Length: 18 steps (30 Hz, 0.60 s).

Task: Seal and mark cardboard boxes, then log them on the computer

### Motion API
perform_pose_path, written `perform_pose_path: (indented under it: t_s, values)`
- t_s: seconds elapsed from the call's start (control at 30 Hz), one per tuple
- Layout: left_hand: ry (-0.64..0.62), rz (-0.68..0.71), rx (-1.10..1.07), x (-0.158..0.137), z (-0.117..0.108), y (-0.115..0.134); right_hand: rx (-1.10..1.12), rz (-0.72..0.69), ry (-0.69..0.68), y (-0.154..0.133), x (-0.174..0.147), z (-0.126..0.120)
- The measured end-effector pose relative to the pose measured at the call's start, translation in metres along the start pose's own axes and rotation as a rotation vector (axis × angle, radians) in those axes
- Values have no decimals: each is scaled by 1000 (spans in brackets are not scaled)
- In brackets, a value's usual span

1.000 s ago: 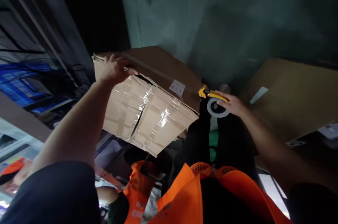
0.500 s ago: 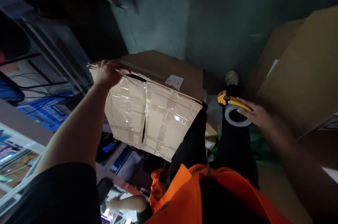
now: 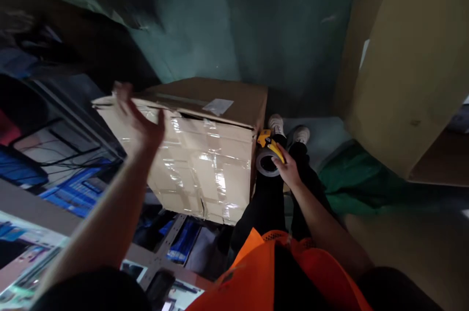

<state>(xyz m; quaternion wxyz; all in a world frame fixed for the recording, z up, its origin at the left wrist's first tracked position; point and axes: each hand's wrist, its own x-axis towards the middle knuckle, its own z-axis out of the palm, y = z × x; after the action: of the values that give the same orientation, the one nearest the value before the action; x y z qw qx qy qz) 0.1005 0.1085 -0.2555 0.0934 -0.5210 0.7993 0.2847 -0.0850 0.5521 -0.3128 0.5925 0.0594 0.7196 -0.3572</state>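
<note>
Both hands are out in front of the person. Their left hand (image 3: 137, 118) is spread open, fingers loose, holding nothing; it sits at the near left corner of a cardboard box (image 3: 200, 154), and whether it touches the cardboard cannot be told. Clear packing strips cover the box's near face, and a small white label (image 3: 218, 106) lies on its top, beyond that hand. Their right hand (image 3: 287, 170) is closed around a yellow tape dispenser (image 3: 268, 151) with its roll, held just beside the box's right edge, above the person's black trousers. Right of this hand stands a bigger brown box (image 3: 410, 66). White shoes (image 3: 289, 130) show on the floor beyond the dispenser.
</note>
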Motion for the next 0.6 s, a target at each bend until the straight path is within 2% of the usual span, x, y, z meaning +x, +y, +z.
perform_pose_path:
  t_s: [0.03,0.07,0.1,0.13,0.17,0.23,0.3,0.37,0.43,0.53,0.6]
  values:
    - [35,171,22,-41,19,29,20,-15,13,6,-2,8]
    - [-14,330,47,-84,41,56,25,-31,23,11,-4,14]
    - [-103,374,57,-127,65,80,23,-48,35,15,-5,18]
    - [-156,367,63,-165,90,98,21,-66,45,17,-5,19]
    - [-154,325,84,-195,115,110,18,-86,50,19,-4,19]
    - [-67,254,130,-229,155,116,-9,-124,50,18,2,16]
    - [-55,238,144,-229,176,111,-73,-162,41,10,14,8]
    - [-98,227,168,-208,180,108,-136,-208,20,-5,33,-1]
    - [-144,175,252,-180,171,117,-170,-270,-15,-26,59,-11]
    - [-227,89,417,-133,152,148,-203,-351,-39,-71,106,-25]
    - [-259,107,435,-97,140,170,-230,-415,-45,-110,137,-32]
